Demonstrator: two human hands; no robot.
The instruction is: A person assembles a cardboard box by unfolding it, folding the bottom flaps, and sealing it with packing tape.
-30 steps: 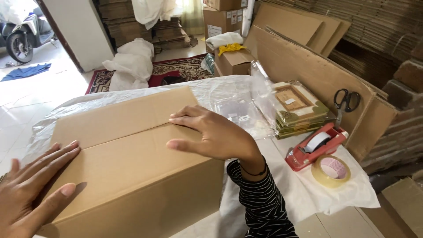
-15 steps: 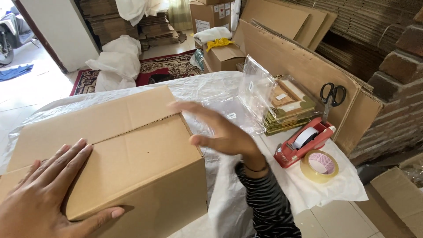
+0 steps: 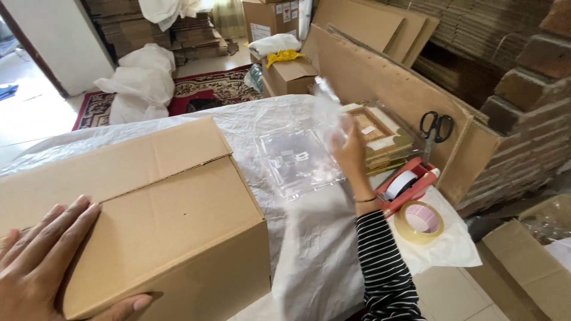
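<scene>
While our left hand [image 3: 53,261] is lying flat on the cardboard box [image 3: 137,202] at lower left, our right hand [image 3: 348,148] is pinching 1 clear plastic bag [image 3: 300,160] mid-frame, risking a slip or snag.

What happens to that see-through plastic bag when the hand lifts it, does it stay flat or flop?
The clear plastic bag will probably flop and crinkle: it looks thin and already bunches where the right hand grips it. It is likely very light. Its glossy surface may be slippery, so it could slide across the white table cover.
</scene>
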